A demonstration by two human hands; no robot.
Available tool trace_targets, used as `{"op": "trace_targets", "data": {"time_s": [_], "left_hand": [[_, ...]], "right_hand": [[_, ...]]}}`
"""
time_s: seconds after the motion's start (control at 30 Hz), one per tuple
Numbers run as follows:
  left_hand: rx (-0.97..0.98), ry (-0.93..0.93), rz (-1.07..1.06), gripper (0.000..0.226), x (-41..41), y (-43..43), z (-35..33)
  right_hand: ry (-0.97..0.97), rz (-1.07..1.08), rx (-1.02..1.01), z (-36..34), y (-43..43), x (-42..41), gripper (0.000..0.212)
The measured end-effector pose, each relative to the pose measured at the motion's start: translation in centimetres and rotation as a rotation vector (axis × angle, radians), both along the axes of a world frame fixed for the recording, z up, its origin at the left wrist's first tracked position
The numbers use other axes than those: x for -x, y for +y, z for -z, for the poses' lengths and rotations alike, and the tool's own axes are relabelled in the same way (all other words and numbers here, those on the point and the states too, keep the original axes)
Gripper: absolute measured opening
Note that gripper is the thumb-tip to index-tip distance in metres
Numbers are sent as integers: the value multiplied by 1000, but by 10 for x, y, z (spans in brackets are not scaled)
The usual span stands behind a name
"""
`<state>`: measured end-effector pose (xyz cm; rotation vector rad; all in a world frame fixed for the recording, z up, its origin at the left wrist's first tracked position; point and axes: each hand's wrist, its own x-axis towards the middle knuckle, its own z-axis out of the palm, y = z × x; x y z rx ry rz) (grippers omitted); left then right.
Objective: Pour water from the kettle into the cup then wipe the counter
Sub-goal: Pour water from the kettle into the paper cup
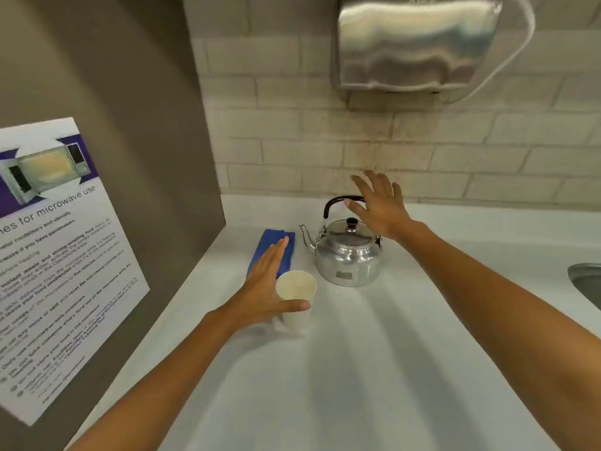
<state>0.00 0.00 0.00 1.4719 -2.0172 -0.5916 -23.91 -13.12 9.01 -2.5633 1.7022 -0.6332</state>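
Observation:
A shiny metal kettle (346, 255) with a black arched handle stands upright on the white counter (341, 369), spout to the left. My right hand (379, 203) hovers open over the handle, fingers spread, not gripping it. A cream paper cup (296, 299) stands in front of the kettle to the left. My left hand (265, 288) is open beside the cup, thumb across the cup's front, fingers straight. A folded blue cloth (274, 250) lies behind that hand, partly hidden by it.
A grey side panel carries a microwave-use poster (55, 255) on the left. Beige tiles back the counter, with a steel hand dryer (419, 40) mounted above the kettle. A steel sink edge (585, 281) shows at the right.

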Motion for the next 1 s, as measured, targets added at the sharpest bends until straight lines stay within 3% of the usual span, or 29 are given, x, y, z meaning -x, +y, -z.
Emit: {"op": "trace_targets", "data": {"time_s": [0.2, 0.37, 0.6, 1.0], "left_hand": [[-141, 243, -22, 121, 6, 2, 21], [-207, 347, -106, 125, 12, -1, 35], [-190, 456, -146, 79, 16, -8, 51], [-154, 511, -140, 73, 23, -21, 64]], "right_hand": [[-46, 25, -139, 11, -16, -3, 59], [-246, 46, -247, 13, -35, -5, 58], [-309, 134, -253, 12, -57, -17, 46], [-409, 340, -131, 16, -58, -28, 64]]}}
